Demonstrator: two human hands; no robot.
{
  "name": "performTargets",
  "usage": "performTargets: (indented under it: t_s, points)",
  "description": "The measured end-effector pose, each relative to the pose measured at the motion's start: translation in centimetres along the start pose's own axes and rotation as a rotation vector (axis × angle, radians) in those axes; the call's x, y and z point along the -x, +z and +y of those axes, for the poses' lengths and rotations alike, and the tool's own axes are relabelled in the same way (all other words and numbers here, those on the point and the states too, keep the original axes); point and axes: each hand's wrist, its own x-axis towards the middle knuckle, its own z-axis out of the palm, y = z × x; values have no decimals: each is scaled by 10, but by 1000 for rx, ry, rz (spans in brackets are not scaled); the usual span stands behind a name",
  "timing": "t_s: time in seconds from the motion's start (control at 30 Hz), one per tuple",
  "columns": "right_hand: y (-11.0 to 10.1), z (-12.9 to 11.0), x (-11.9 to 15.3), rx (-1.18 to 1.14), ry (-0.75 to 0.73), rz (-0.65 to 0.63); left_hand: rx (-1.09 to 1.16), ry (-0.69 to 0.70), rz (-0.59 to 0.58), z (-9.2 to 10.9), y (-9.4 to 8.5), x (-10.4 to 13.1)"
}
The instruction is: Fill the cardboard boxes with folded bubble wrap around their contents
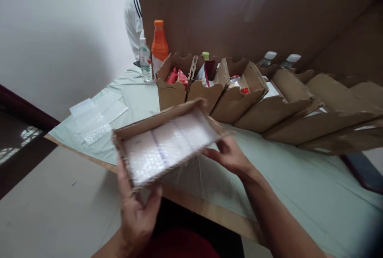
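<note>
Between my two hands is a shallow open cardboard box (161,117), held tilted above the front part of the table. Inside it lies a layer of bubble wrap (176,140) that shines in the light; what is under the wrap I cannot make out. My left hand (136,210) grips the near left corner, thumb at the front wall and fingers along the left end. At the right end, my right hand (231,156) holds the box by its side and lower edge. The box is slightly blurred.
Bubble wrap pouches (95,118) lie at the table's left. Cardboard bins (173,96) with packets stand in a leaning row on the pale green cloth (239,146). Behind are an orange bottle (160,44), a clear bottle (145,60), a cardboard panel (224,14) and a person's white sleeve (131,18).
</note>
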Motion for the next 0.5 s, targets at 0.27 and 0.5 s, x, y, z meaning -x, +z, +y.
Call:
performTargets:
  t_s: [0.27, 0.5]
  points:
    - [80, 17, -131, -162, -64, -299, -129, 126, 251, -53, -58, -28]
    - [121, 39, -130, -75, 31, -67, -82, -3, 257, -62, -43, -58]
